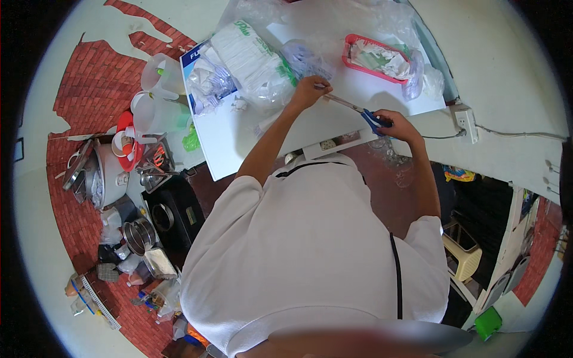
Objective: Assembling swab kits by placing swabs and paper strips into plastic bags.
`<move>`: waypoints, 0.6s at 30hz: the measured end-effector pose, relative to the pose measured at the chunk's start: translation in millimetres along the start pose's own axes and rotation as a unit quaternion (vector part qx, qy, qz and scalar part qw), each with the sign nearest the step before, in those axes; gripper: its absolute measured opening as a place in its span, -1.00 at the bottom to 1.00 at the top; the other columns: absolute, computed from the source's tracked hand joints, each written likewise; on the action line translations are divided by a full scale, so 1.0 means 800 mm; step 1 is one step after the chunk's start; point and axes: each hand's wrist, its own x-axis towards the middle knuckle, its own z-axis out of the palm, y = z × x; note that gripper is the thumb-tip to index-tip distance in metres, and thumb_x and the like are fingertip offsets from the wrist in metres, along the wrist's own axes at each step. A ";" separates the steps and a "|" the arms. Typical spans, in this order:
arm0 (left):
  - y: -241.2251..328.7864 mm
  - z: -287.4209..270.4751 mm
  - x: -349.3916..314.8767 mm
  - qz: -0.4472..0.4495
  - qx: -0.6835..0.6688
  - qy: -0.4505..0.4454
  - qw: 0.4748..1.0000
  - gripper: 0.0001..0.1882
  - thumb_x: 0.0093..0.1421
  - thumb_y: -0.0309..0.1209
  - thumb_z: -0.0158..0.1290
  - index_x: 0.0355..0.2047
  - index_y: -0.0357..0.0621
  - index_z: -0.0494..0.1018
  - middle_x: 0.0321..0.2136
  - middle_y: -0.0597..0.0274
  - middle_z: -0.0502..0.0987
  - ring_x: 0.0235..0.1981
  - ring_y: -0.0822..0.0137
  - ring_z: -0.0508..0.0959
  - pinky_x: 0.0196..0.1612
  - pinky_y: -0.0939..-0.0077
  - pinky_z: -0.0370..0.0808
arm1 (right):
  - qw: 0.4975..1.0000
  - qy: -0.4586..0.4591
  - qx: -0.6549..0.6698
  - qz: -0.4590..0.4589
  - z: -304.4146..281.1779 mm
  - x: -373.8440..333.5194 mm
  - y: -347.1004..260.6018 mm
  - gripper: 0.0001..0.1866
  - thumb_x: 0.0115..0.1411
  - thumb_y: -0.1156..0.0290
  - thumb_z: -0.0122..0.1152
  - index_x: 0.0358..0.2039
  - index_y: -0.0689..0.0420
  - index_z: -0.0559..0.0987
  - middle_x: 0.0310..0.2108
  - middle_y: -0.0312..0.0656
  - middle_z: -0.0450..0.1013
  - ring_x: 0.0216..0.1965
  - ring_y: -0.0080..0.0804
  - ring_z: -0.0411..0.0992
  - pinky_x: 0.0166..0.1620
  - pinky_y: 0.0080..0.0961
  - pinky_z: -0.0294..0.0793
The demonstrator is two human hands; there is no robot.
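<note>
At upper centre on the white counter (pixel 239 149), our right hand (pixel 399 124) grips blue-handled metal scissors (pixel 358 110), blades pointing up-left toward our left hand (pixel 309 90), apparently pinching something small there.

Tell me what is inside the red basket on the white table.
The red basket holds crumpled white paper or plastic, with a clear plastic bag draped over its right end. Whatever lies beneath that crumpled stuff is covered.
</note>
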 end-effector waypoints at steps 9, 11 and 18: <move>0.004 0.000 -0.002 -0.026 -0.016 0.002 1.000 -0.76 0.07 -0.34 0.25 -0.34 -0.27 0.58 -0.34 0.16 0.61 -0.31 0.39 0.58 -0.19 0.51 0.51 | 0.999 0.025 -0.022 -0.008 -0.002 0.000 -0.011 -0.61 0.00 0.58 0.25 -0.09 0.23 0.52 -0.46 -0.23 0.49 -0.45 -0.55 0.43 -0.31 -0.57 0.45; 0.007 0.001 -0.004 -0.025 -0.018 0.015 0.999 -0.77 0.08 -0.35 0.25 -0.34 -0.27 0.59 -0.36 0.17 0.61 -0.32 0.40 0.58 -0.22 0.52 0.50 | 0.999 0.030 -0.034 -0.007 -0.001 -0.001 -0.013 -0.62 0.00 0.58 0.24 -0.10 0.23 0.53 -0.44 -0.21 0.51 -0.44 -0.54 0.44 -0.30 -0.56 0.46; 0.018 -0.005 -0.002 -0.077 -0.107 0.059 0.989 -0.81 0.09 -0.39 0.23 -0.30 -0.22 0.59 -0.42 0.21 0.61 -0.36 0.44 0.54 -0.24 0.57 0.46 | 0.996 0.057 -0.071 0.005 0.013 -0.005 -0.006 -0.60 0.01 0.57 0.25 -0.07 0.25 0.53 -0.42 -0.15 0.51 -0.43 -0.48 0.46 -0.29 -0.51 0.47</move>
